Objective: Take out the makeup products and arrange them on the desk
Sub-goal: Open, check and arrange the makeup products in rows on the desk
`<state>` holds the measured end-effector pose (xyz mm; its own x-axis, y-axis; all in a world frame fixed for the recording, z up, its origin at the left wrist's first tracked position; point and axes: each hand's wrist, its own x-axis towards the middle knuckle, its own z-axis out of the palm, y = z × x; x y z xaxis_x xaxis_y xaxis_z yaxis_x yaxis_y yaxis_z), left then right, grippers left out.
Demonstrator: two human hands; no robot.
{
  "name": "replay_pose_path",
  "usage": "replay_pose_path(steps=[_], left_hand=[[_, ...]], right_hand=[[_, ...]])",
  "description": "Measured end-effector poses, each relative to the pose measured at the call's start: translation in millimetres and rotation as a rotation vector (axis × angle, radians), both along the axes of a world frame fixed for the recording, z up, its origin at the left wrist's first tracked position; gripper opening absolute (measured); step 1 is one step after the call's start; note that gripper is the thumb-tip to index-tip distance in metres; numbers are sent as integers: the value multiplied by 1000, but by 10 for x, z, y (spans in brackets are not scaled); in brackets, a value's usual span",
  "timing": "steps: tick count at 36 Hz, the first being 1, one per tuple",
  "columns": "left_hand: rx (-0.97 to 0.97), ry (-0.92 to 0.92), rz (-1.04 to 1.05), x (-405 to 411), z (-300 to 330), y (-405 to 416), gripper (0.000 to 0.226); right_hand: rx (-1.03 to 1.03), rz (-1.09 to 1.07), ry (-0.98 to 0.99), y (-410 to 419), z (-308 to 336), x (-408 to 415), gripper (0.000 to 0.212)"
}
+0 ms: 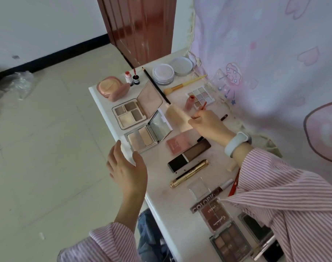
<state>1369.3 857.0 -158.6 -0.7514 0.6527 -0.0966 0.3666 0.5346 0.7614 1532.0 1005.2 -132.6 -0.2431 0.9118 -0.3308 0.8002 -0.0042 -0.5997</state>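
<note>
White bench [157,188] runs from the upper middle of the frame down toward the lower right, covered with makeup products laid in rows. Near the middle, the right hand [206,125] curls around a thin red lip wand [200,108], its tip just beside a small pink lip tube [189,103] standing by a pastel eyeshadow palette [200,95]. Something pale and blurred lies by this hand; I cannot tell what. Lower left of it, the left hand [127,167] hovers with relaxed, spread fingers, grasping nothing, just beside an open mirrored highlighter compact [142,138] at the bench's edge. Below centre lie a gold mascara tube [189,173] and a black-capped foundation bottle [189,156].
</note>
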Motion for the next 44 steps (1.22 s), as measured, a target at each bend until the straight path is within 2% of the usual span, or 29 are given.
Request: replay_pose_path(steps=[4, 6, 7, 10, 18, 22, 25, 29, 33, 38, 41, 44], left_hand=[[-117, -36, -10, 1, -159, -52, 57], [-147, -53, -41, 26, -232, -64, 59], [-159, -59, -54, 43, -263, -71, 59], [-170, -68, -75, 106, -320, -93, 60], [-171, -94, -46, 198, -442, -164, 58], [-157, -76, -52, 204, -466, -159, 58], [-161, -59, -50, 211, -461, -159, 66], [-174, -34, -48, 213, -469, -163, 68], [-187, -19, -43, 215, -470, -166, 70], [-191, -10, -45, 208, -476, -166, 68], [-190, -2, -51, 201, -478, -159, 67], [-185, -1, -54, 201, -485, -164, 67]], right_hand=[[-12, 9, 3, 17, -62, -110, 13], [3, 69, -35, -17, -49, -140, 15], [3, 105, -45, -41, -47, -146, 17], [-16, 115, -43, -91, -48, -113, 42], [1, 102, -83, -150, -80, -1, 56], [186, 25, -72, -176, -104, -33, 47], [266, -7, -173, -172, -140, -50, 43], [279, 43, -264, -168, -181, -39, 29], [266, 17, -302, -183, -192, 2, 40], [260, 0, -265, -236, -137, 72, 37], [380, 76, -143, -329, -87, 180, 29], [442, 295, -77, -442, -56, 311, 33]])
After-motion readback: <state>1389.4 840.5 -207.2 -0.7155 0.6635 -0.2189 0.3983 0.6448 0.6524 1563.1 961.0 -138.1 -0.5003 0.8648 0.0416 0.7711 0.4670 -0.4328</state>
